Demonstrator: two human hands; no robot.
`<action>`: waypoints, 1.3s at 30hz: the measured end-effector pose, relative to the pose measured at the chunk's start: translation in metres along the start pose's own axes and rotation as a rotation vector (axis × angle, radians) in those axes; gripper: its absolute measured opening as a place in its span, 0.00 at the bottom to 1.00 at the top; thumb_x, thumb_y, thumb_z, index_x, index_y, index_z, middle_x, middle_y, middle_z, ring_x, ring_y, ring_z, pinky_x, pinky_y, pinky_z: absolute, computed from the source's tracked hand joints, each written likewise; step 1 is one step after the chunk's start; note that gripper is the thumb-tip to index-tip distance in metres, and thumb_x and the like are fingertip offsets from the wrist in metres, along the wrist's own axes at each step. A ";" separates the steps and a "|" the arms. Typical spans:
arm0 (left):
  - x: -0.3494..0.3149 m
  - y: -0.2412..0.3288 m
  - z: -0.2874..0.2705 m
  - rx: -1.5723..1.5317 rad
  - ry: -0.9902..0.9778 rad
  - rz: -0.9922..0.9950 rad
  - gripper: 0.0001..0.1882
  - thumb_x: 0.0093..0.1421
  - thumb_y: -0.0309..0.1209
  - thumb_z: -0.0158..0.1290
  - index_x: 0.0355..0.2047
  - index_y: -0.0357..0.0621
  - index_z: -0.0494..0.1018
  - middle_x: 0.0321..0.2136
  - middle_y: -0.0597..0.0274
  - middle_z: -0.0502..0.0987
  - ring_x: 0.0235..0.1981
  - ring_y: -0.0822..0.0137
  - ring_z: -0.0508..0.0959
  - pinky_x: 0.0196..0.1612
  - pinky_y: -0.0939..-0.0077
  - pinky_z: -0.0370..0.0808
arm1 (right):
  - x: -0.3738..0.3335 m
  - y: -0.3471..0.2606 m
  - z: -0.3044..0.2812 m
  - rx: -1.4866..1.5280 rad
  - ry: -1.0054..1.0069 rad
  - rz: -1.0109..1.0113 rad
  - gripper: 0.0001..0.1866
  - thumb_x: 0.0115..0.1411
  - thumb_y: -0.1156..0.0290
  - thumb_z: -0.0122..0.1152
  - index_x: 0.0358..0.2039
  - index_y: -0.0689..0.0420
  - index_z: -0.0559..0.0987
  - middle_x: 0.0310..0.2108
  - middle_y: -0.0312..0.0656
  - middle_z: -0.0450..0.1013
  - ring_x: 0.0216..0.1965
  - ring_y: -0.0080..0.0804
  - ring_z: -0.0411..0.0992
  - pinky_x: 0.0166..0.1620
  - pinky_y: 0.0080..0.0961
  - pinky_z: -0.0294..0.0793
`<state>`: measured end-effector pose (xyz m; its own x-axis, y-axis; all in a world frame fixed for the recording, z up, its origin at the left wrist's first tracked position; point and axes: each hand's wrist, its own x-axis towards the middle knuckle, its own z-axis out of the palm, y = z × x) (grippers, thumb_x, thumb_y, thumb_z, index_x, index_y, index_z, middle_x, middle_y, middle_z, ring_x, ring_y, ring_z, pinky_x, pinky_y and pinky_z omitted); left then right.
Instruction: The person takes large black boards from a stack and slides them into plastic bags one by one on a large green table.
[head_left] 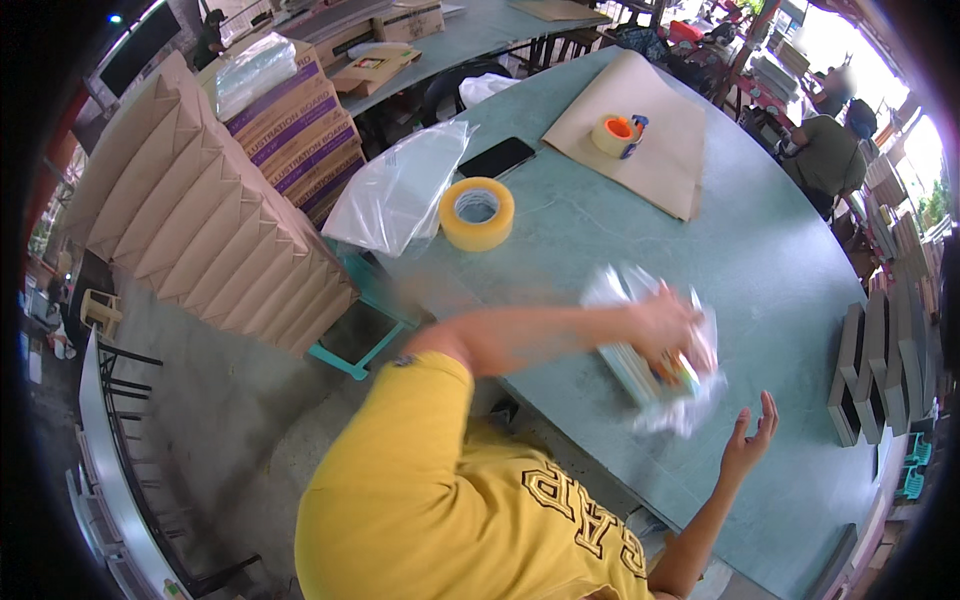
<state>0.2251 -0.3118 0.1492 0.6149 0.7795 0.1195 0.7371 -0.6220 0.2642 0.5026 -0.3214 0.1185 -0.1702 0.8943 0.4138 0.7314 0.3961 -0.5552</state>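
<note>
A broad grey-green tabletop [620, 240] fills the middle of the frame, giving room to work. At upper left stands a stack of folded brown cardboard sheets [190, 220], kept within reach. A sheet of brown kraft paper [655, 150] lies at upper centre with a small orange tape dispenser [618, 134] on it. Left of centre, a wide roll of tan packing tape [477, 213] lies flat beside a clear plastic bag [395, 195]. Right of centre, the left hand [665, 322] presses down, fingers curled, on a plastic-wrapped stack of thin books [655, 375], seemingly steadying it. The right hand [750, 440] hovers just beside it, fingers spread, holding nothing.
</note>
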 end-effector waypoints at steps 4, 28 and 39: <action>0.063 0.050 0.087 0.039 0.077 0.122 0.24 0.40 0.37 0.57 0.40 0.49 0.71 0.44 0.54 0.67 0.51 0.57 0.64 0.51 0.56 0.59 | -0.012 -0.029 0.013 -0.288 -0.278 -0.180 0.32 0.45 0.70 0.60 0.52 0.56 0.61 0.53 0.43 0.57 0.56 0.43 0.53 0.57 0.38 0.50; -0.189 -0.233 -0.007 0.297 0.559 -0.661 0.22 0.37 0.31 0.59 0.35 0.43 0.70 0.34 0.59 0.71 0.42 0.56 0.66 0.44 0.60 0.63 | 0.037 0.134 -0.063 -0.908 0.122 0.324 0.33 0.40 0.64 0.64 0.49 0.53 0.66 0.46 0.50 0.61 0.46 0.51 0.59 0.51 0.41 0.57; -0.147 -0.470 0.022 0.267 0.607 -0.732 0.27 0.45 0.32 0.55 0.47 0.44 0.63 0.47 0.52 0.64 0.50 0.49 0.61 0.52 0.57 0.58 | 0.027 -0.012 0.109 -0.359 -0.207 0.363 0.24 0.40 0.70 0.63 0.41 0.61 0.69 0.48 0.52 0.61 0.51 0.48 0.59 0.54 0.33 0.56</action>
<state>-0.2052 -0.1354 -0.0140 -0.2113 0.8380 0.5032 0.9632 0.0910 0.2529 0.4174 -0.2788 0.0575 0.0354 0.9969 0.0708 0.9403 -0.0092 -0.3403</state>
